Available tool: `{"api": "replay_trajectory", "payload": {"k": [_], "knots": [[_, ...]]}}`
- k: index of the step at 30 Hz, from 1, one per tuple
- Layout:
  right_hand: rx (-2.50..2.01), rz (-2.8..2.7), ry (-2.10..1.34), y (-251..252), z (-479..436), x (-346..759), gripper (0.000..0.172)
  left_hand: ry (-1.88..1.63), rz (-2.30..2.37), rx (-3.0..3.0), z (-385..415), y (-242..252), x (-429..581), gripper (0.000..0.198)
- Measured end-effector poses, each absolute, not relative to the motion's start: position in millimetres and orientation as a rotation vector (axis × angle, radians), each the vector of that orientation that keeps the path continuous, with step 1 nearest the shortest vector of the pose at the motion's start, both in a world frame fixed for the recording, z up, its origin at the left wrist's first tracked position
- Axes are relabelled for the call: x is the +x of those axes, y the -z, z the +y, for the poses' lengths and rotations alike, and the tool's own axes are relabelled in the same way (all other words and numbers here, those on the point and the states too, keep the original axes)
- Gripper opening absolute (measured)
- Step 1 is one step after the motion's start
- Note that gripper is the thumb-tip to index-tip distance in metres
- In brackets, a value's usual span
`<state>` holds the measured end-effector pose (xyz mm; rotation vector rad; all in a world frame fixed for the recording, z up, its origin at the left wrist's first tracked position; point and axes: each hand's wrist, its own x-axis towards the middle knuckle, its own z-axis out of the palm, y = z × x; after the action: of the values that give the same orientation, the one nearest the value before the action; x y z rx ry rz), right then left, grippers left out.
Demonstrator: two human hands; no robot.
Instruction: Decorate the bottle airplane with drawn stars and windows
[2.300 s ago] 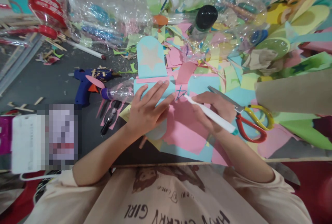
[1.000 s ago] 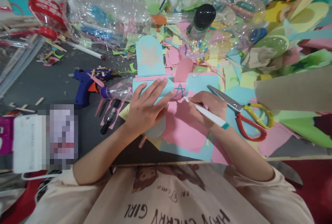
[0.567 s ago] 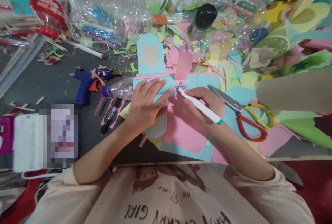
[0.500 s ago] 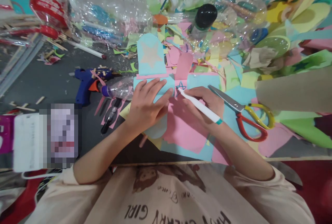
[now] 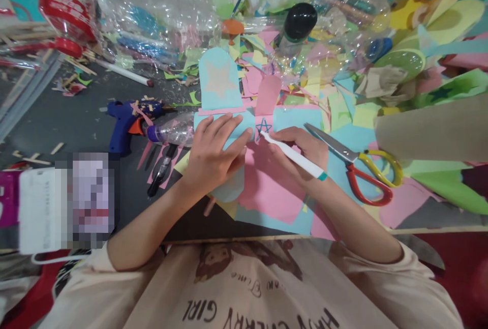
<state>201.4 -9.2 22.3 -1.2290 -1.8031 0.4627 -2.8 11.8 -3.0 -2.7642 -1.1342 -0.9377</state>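
My right hand (image 5: 307, 153) is closed around a white marker (image 5: 295, 156) with a teal end. The marker's tip touches a pink paper strip (image 5: 269, 96), at the lower left of a teal star outline (image 5: 263, 126) drawn there. My left hand (image 5: 217, 153) lies flat with fingers spread on the blue paper piece (image 5: 244, 118) beside the strip. Behind my left hand stands a rounded blue paper tab (image 5: 219, 59) with a beige star (image 5: 221, 81) on it. A large pink paper sheet (image 5: 272, 191) lies under the work, on blue paper.
Scissors (image 5: 351, 158) with red and yellow handles lie open right of my right hand. To the left are a blue glue gun (image 5: 124, 123), a plastic bottle (image 5: 173, 129) and a black pen (image 5: 162, 171). Paper scraps, a black-capped bottle (image 5: 301, 21) and clear plastic fill the back.
The marker tip has shifted slightly along the star's lower left, and the outline there looks a little fuller. My left hand stays in place on the paper. The view has drifted slightly.
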Motion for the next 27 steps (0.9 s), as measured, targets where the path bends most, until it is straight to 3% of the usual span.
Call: {"api": "replay_trajectory", "payload": {"k": [17, 27], "knots": [[-1.241, -1.797, -0.364, -17, -11, 207, 0.014, 0.913, -1.138, -2.769, 12, 2, -4, 0.046], [-1.215, -1.742, -0.402, -18, -11, 214, 0.008, 0.922, -1.128, -2.754, 11, 1, -4, 0.044]]}}
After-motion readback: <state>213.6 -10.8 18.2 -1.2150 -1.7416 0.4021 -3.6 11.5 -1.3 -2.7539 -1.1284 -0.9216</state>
